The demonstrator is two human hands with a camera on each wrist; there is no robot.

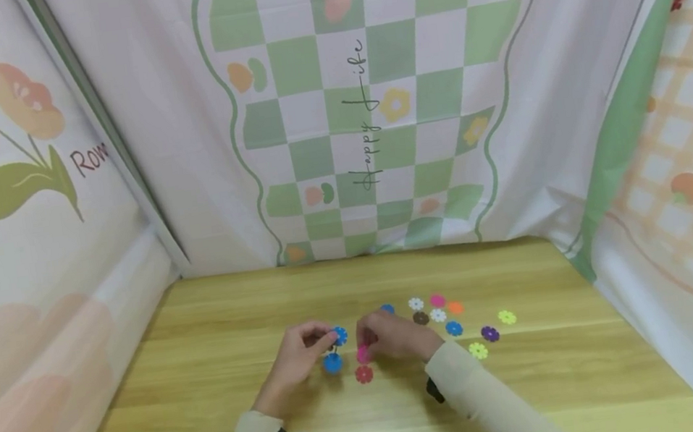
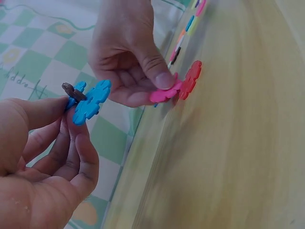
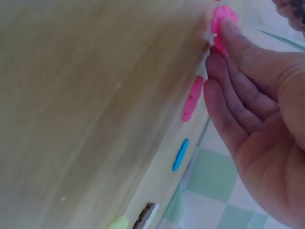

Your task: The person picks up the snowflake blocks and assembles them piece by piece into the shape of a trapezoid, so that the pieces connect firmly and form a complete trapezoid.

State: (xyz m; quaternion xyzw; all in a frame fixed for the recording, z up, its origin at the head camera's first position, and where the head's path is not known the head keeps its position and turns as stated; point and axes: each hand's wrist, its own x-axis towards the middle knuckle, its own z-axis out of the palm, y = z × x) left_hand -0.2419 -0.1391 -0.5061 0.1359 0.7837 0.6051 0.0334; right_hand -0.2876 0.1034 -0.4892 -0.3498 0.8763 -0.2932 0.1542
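Note:
In the head view my left hand [image 1: 302, 353] pinches a small joined piece of plastic flower-shaped discs. Its two blue flower discs [image 2: 93, 101] are linked by a brown disc [image 2: 74, 91], as the left wrist view shows. To its right, my right hand [image 1: 395, 334] holds a pink flower disc [image 3: 224, 20] between thumb and fingers. A red flower disc [image 1: 364, 374] is just below the pink one; whether the two touch I cannot tell. The hands are a short gap apart, over the table. My right fingers partly hide the pink disc.
Several loose flower discs lie right of my right hand, among them an orange one [image 1: 456, 308], a purple one [image 1: 490, 333] and a yellow one [image 1: 507, 317]. Another blue disc [image 1: 388, 309] peeks out behind that hand. Patterned cloths surround the wooden table [image 1: 215, 313].

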